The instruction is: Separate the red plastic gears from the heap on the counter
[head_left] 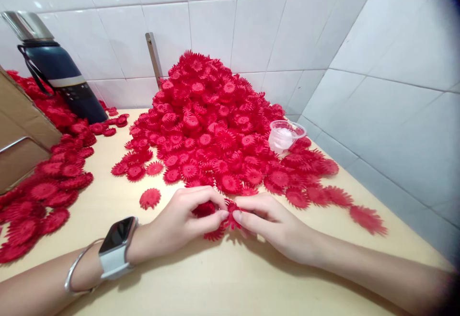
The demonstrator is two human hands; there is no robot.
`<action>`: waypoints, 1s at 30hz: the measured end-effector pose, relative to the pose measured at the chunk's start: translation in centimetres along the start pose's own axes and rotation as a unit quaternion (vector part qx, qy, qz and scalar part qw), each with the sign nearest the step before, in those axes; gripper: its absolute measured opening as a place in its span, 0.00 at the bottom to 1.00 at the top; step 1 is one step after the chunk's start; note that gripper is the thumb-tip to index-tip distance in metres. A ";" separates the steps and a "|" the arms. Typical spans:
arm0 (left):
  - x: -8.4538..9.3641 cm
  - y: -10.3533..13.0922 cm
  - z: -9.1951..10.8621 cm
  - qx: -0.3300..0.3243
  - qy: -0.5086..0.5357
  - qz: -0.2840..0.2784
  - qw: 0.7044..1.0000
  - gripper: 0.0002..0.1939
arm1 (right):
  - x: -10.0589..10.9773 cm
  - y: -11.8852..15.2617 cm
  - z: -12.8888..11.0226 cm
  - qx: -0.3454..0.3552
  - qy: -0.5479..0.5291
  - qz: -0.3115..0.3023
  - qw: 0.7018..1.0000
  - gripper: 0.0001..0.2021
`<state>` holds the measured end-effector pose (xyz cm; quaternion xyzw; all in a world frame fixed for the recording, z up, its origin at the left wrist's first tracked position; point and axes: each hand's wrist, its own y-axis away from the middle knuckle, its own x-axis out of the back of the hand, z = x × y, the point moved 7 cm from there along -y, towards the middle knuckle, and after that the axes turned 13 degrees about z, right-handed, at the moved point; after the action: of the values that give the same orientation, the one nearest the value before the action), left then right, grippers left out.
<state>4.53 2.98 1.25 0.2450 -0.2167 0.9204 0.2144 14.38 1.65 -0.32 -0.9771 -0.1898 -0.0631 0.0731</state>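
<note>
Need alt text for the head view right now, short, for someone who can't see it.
Two bare hands, left hand and right hand, pinch red plastic flower pieces between them over a pale wooden table. Behind rises a big red flower pile with a clear plastic cup against white tiles, and a dark flask at left.

From my feed, I can't see the palm side of my left hand or my right hand; the red flower pieces pinched between them are mostly covered by fingers, so I can't tell how many there are. Both my forearms run off the near edge. At far left, the dark flask loses its cap to the frame edge, and the cardboard box is cut off too. The metal bar sinks behind the big red pile. The contents of the clear cup stay a pale blur; the right corner is darkened
</note>
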 end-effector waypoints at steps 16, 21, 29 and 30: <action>0.1 0.1 0.3 -0.008 0.006 0.007 1.000 0.05 | 0.0 0.1 0.4 -0.016 0.011 -0.007 1.000 0.12; 0.5 0.0 -0.1 0.021 -0.012 0.035 0.999 0.06 | 0.5 0.0 0.7 -0.037 0.037 0.032 0.998 0.13; 2.0 -0.3 -1.7 0.074 -0.060 0.144 0.985 0.05 | 2.6 0.2 1.4 -0.093 0.022 0.189 0.977 0.13; 2.0 -0.3 -1.7 0.075 -0.056 0.141 0.986 0.05 | 2.9 0.2 1.4 -0.092 0.020 0.207 0.974 0.13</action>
<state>2.54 4.65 1.12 0.2785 -0.1913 0.9398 0.0513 17.26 2.72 -1.29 -0.9962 0.0251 -0.0829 -0.0023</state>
